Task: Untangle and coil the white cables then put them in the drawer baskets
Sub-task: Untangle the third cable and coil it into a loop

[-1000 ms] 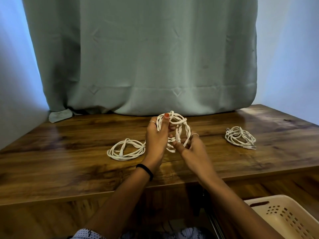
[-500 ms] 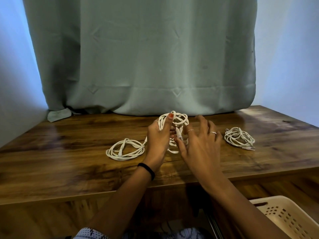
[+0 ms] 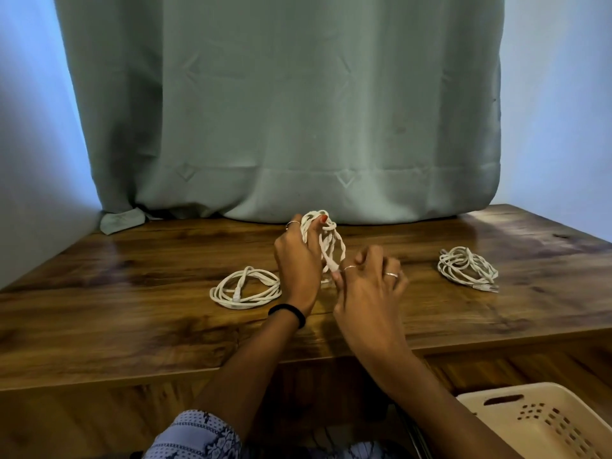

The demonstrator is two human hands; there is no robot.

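Observation:
My left hand [image 3: 296, 263] grips a bundle of white cable [image 3: 328, 245] held upright above the wooden table [image 3: 132, 313], thumb over its top loops. My right hand [image 3: 371, 286] is just right of it, fingers curled, pinching the cable's loose end near the bundle's bottom. A coiled white cable [image 3: 246, 288] lies flat on the table left of my hands. Another white cable bundle [image 3: 467, 268] lies at the right. A cream perforated drawer basket [image 3: 543, 425] shows at the bottom right, below the table edge.
A grey-green curtain [image 3: 281, 111] hangs behind the table and rests on its back edge. Pale walls stand at both sides. The table's front edge runs across the lower part of the view.
My right hand's fingers, spread half a second ago, have curled in beside the bundle. The left hand keeps its grip and has shifted slightly.

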